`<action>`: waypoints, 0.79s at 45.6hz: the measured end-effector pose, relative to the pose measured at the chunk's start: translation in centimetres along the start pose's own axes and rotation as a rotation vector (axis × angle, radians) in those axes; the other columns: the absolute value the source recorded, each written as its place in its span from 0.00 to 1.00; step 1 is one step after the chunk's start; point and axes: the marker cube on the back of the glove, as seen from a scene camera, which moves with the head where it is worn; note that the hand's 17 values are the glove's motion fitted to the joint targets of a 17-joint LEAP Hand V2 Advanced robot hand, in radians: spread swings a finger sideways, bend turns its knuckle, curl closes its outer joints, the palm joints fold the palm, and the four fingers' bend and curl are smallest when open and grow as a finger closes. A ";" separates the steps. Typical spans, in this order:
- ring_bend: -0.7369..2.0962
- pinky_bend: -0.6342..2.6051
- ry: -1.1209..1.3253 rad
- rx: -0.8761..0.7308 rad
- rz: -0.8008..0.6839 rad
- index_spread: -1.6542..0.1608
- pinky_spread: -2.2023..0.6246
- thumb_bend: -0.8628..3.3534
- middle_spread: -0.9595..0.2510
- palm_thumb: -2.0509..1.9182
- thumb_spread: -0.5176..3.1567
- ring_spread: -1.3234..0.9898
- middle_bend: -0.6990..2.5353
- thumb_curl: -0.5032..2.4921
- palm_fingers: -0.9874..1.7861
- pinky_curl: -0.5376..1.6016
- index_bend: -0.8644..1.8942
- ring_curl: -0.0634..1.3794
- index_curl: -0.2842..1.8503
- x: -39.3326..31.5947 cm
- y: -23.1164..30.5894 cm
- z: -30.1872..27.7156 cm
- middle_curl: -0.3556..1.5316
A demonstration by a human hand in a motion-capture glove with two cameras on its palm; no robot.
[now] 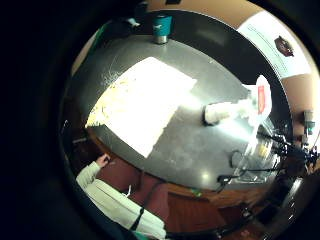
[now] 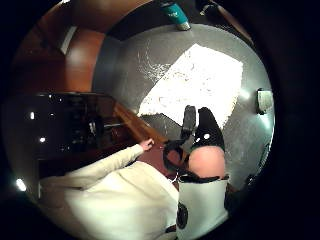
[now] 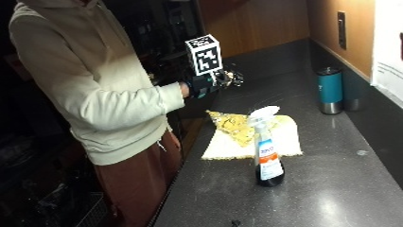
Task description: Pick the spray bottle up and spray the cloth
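The gloved right hand (image 3: 207, 82) is raised in the air above the near edge of the dark speckled stone counter (image 3: 327, 189), holding nothing. How its fingers are set cannot be told; they are hidden behind the glove's fittings in the outside view.

Below and beyond the hand, a pale cream cloth with a yellow patterned patch (image 3: 252, 137) lies flat on the counter. The clear plastic spray bottle with a white trigger head and a white, orange and blue label (image 3: 267, 146) stands upright just past the cloth's far edge, so the hand would need to travel forward over the cloth and down to reach it. The bottle's long axis is vertical, its nozzle points roughly back over the cloth, and dark liquid fills its lower part. It is well apart from the hand.

Further off, beyond the cloth near the wall, stands a teal and steel insulated tumbler (image 3: 330, 90). The bare hand (image 2: 146, 145) hangs beside the counter's edge.
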 end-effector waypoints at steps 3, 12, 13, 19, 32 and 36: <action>0.36 0.29 -0.003 0.007 -0.007 0.78 0.82 0.30 0.78 0.67 0.27 0.58 0.29 0.22 0.53 0.30 0.41 0.10 0.19 0.1 0.2 -0.1 0.24; 0.36 0.29 0.001 0.044 0.007 0.73 0.84 0.29 0.77 0.68 0.36 0.58 0.28 0.25 0.52 0.34 0.39 0.15 0.23 0.8 0.9 -1.0 0.28; 0.36 0.28 0.002 0.049 0.009 0.72 0.84 0.29 0.77 0.69 0.37 0.58 0.28 0.25 0.52 0.34 0.39 0.15 0.24 0.9 1.1 -1.1 0.28; 0.35 0.28 0.010 0.089 0.025 0.71 0.84 0.28 0.77 0.69 0.40 0.58 0.28 0.27 0.52 0.35 0.38 0.17 0.25 1.3 1.7 -1.6 0.30; 0.36 0.28 -0.016 0.264 0.094 0.70 0.85 0.26 0.77 0.70 0.42 0.58 0.27 0.29 0.52 0.37 0.37 0.20 0.26 3.8 3.6 -2.7 0.32; 0.36 0.28 -0.047 0.319 0.109 0.70 0.85 0.25 0.77 0.71 0.42 0.58 0.27 0.30 0.52 0.38 0.37 0.21 0.27 5.2 4.3 -2.6 0.33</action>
